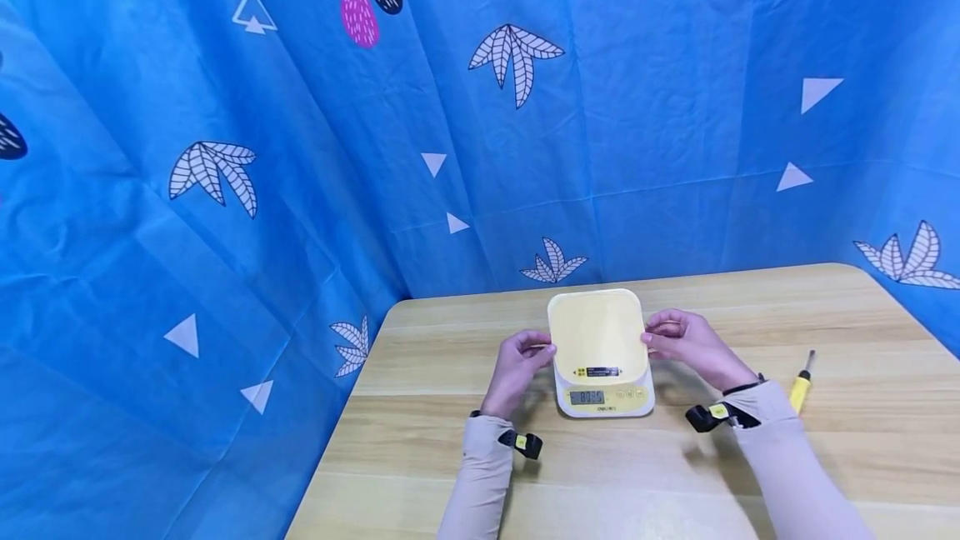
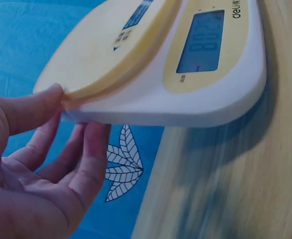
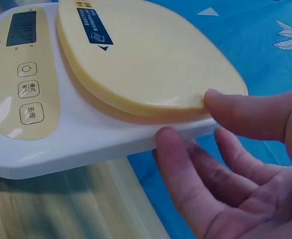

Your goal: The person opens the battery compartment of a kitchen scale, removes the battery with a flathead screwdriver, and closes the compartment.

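A kitchen scale (image 1: 597, 327) with a pale yellow platform and white base sits between both hands, near the table's far edge. Digits show on its grey display (image 2: 203, 42), but I cannot read them surely. My left hand (image 1: 517, 363) grips the scale's left side, thumb on the platform's rim and fingers at the base's underside. On the opposite side, my right hand (image 1: 696, 348) holds the scale with its thumb (image 3: 235, 112) against the platform edge and fingers along the base. Below the scale a shadow falls on the wood in the left wrist view.
A screwdriver (image 1: 800, 392) with a yellow handle lies on the right of the wooden table (image 1: 420, 440), partly behind the right sleeve. Blue patterned curtain (image 1: 660, 132) hangs behind the table and along its left side.
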Tool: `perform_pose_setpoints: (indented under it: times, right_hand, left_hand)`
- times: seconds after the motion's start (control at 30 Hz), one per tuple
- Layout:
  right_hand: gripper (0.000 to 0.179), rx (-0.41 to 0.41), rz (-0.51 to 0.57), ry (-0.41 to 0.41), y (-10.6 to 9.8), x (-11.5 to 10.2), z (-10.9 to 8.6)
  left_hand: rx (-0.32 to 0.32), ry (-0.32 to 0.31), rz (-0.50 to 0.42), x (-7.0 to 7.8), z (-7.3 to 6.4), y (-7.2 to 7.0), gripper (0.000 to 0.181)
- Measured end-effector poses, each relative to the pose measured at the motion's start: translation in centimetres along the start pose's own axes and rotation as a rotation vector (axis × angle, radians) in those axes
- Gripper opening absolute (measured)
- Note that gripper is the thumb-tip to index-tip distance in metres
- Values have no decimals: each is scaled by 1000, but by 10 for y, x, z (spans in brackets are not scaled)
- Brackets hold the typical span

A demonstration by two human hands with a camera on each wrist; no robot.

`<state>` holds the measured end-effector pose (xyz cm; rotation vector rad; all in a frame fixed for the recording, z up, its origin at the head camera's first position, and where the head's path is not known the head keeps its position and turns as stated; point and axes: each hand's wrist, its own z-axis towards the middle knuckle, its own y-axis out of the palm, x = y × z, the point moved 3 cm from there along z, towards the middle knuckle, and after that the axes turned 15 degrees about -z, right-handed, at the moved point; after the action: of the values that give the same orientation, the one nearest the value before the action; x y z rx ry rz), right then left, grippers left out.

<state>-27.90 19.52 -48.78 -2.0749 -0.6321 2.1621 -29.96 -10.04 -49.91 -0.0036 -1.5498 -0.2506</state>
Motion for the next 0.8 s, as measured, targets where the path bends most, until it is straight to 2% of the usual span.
perform_pose_setpoints:
  times: [0.13,0.3,0.4,0.63,0.8]
  right_hand:
    - [61,5,9,-28,-4,-2,-2]
    - [60,-1,-20,-81,-7,-4,-3]
    - [57,0,-38,-104,-8,-4,-3]
    - [43,-12,-123,-220,-11,-7,-5]
    - [34,-57,-100,-295,-11,-5,-7]
  left_hand:
    - [-47,48,-18,6,0,0,36]
    - [-101,82,15,9,-1,-1,48]
    - [-127,92,54,10,-1,-3,47]
    - [-198,136,67,14,-2,-7,45]
    - [-235,164,127,15,-3,-11,43]
